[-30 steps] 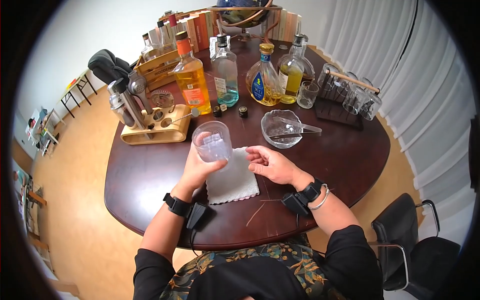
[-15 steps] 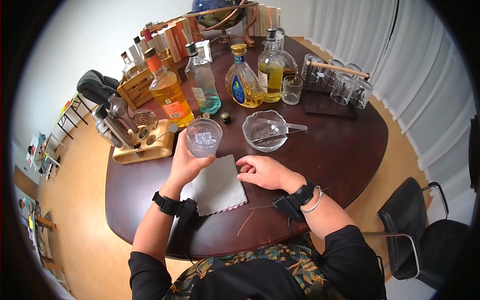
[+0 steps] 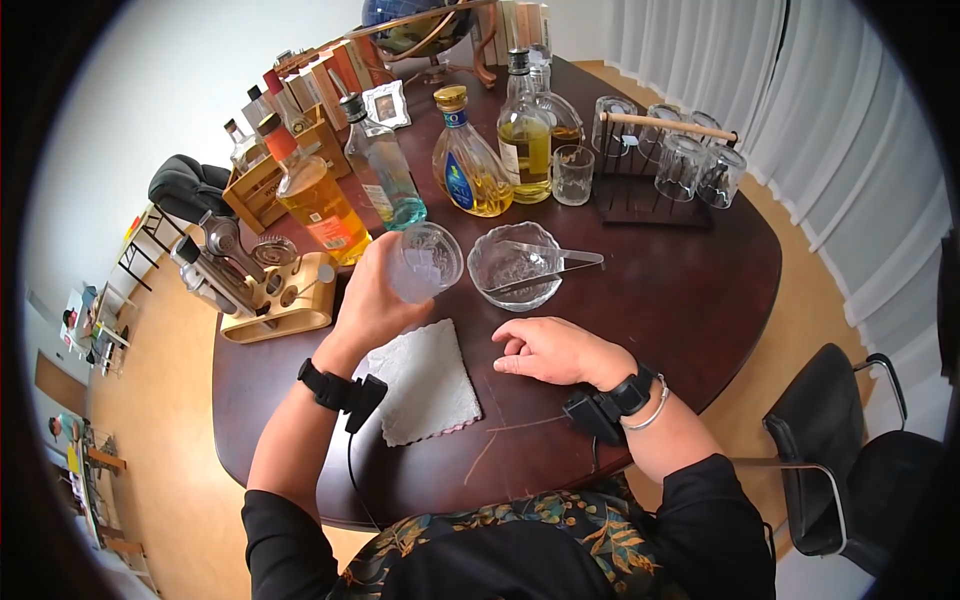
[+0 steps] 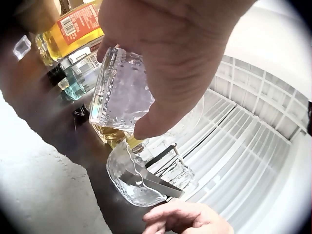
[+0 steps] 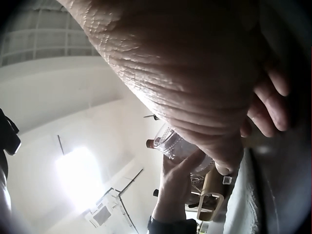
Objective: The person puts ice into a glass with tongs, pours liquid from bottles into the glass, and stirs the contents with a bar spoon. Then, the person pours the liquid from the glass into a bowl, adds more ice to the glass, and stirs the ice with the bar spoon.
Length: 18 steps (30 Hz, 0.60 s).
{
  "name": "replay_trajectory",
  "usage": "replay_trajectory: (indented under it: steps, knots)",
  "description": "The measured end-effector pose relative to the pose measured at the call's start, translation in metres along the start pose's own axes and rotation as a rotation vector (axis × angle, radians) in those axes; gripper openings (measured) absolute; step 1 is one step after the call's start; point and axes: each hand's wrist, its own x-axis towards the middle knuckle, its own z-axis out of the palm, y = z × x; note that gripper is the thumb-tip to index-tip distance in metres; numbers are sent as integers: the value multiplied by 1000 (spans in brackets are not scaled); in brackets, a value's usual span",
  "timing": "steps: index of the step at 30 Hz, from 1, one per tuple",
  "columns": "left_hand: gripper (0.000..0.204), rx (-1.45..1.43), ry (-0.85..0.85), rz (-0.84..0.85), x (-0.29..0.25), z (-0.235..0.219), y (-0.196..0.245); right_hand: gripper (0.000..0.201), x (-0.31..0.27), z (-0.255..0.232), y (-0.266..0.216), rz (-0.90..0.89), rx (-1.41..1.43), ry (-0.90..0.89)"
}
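In the head view my left hand (image 3: 370,305) grips a clear glass (image 3: 428,262) with ice in it. The glass leans over to the right, its mouth close to the rim of the glass bowl (image 3: 483,275). A beaded pattern shows along the side of the glass in the left wrist view. Metal tongs (image 3: 582,257) lie across the bowl. Over the table, right of the grey cloth (image 3: 425,390), my right hand (image 3: 555,350) hangs with loosely bent fingers and holds nothing.
A wooden stand (image 3: 300,308) with bar tools is at the left. Behind the glass stand several bottles, among them an orange-labelled bottle (image 3: 330,215) and a blue-labelled bottle (image 3: 470,180). A small glass (image 3: 573,175) and a rack (image 3: 655,215) with hanging glasses are at the back right.
The glass in my left hand has tipped over to the right and come nearer the bowl. My right hand has drawn slightly away from the cloth. The head view has shifted.
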Motion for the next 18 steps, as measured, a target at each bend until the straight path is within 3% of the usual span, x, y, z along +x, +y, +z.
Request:
replay_trajectory:
  steps: [10,18]
  knots:
    - [72,156,12,205,24,5,9,46,3,18,2,-67,-61,8]
    - [70,300,-10,328,41,12,21,42,4,17,1,-64,-51,7]
